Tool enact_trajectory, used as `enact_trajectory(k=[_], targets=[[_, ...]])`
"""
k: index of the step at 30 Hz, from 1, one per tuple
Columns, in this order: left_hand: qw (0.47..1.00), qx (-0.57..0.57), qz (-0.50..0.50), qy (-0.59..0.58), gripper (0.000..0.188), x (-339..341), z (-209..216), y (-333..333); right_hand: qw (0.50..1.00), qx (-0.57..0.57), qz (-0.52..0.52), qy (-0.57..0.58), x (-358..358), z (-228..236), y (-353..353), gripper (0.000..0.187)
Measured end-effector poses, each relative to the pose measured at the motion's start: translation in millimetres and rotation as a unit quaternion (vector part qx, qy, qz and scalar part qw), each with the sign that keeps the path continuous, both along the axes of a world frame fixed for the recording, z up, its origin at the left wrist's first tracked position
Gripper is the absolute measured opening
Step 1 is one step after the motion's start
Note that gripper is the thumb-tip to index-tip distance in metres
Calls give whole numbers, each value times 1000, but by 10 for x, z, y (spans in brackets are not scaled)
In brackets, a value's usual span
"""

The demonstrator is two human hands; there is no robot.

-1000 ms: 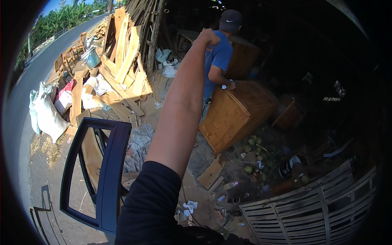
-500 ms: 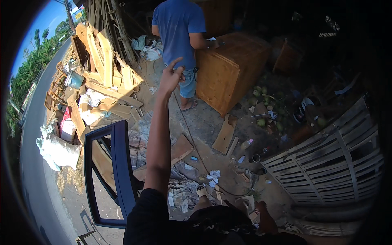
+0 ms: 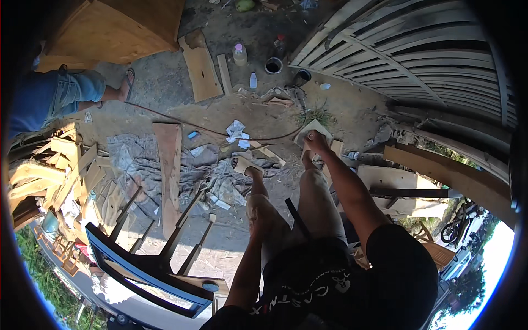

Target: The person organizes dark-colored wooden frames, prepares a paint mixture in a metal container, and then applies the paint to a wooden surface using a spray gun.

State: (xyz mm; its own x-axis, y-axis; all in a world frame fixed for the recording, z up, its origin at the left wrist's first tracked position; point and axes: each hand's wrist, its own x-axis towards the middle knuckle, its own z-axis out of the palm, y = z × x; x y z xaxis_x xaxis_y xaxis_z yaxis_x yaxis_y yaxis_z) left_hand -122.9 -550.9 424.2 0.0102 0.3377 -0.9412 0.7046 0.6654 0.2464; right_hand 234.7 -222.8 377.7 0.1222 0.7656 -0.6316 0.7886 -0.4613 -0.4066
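Note:
My right hand point(image 3: 317, 142) reaches forward beside my right lower leg, its fingers curled closed. It overlaps a pale flat square piece point(image 3: 323, 128) near my right foot; whether it touches or holds that piece is unclear. My left hand point(image 3: 260, 223) hangs low by my left knee, its fingers too dim to read. Left of it is a dark chair frame point(image 3: 159, 265) with long thin legs, apart from my hand. A crumpled cloth sheet point(image 3: 225, 184) lies on the ground near my left sandal point(image 3: 246, 166).
A person in blue point(image 3: 41, 99) stands at the upper left by a wooden cabinet point(image 3: 113, 33). Boards point(image 3: 201, 69), a bottle point(image 3: 240, 56) and a can point(image 3: 273, 65) are ahead. A hose point(image 3: 203, 127) crosses the ground. A slatted panel point(image 3: 401, 60) leans at the right; wood scraps point(image 3: 47, 173) pile left.
My view has swung to the right and down. My left hand, raised with the index finger extended before, is lowered beside my knee. My right arm now stretches forward.

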Motion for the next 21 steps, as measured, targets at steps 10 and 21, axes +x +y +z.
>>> enact_trajectory(k=[10,21], targets=[[971,-33,28,234,105,1089,106,505,985,163,-15,-57,429,-2722,1624,92],[966,-17,55,253,97,1327,55,681,981,169,42,85,871,-3340,1957,42]])
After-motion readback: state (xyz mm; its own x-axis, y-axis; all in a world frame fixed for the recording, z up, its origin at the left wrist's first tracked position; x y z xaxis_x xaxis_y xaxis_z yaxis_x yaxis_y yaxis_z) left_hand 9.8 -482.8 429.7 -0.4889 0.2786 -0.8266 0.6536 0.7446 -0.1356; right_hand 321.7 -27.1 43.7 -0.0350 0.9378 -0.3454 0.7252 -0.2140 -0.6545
